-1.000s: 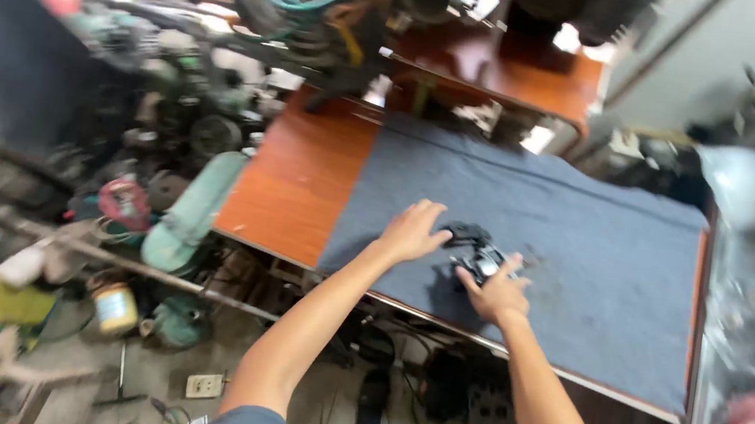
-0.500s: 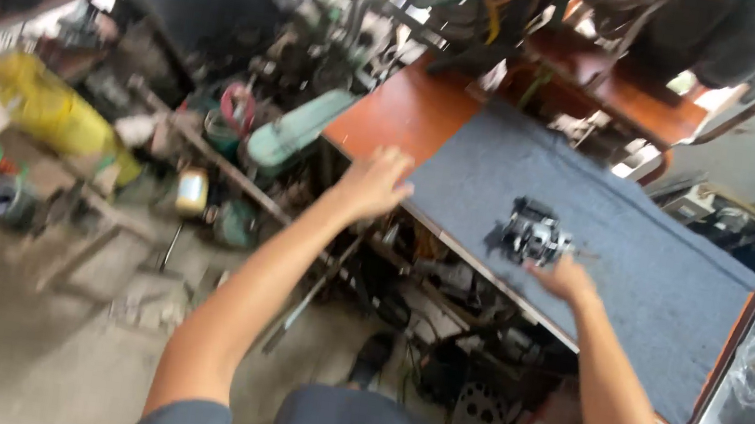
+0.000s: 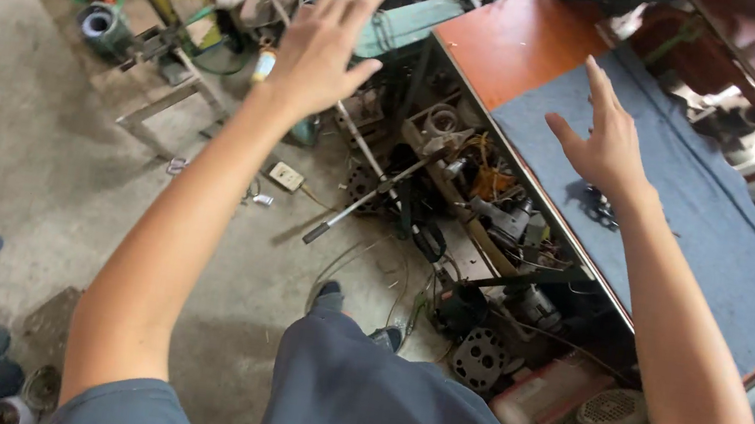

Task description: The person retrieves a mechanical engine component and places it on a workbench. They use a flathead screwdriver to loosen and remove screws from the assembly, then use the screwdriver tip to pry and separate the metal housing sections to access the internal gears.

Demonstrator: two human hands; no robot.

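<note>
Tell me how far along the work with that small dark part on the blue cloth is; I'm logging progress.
Done, as it looks: the small dark part lies on the blue cloth covering the wooden table. In hand: nothing. The right hand is open above the cloth, just beside the part, and the left hand is open in the air over the cluttered floor. Left: any further handling of the part, which neither hand touches.
</note>
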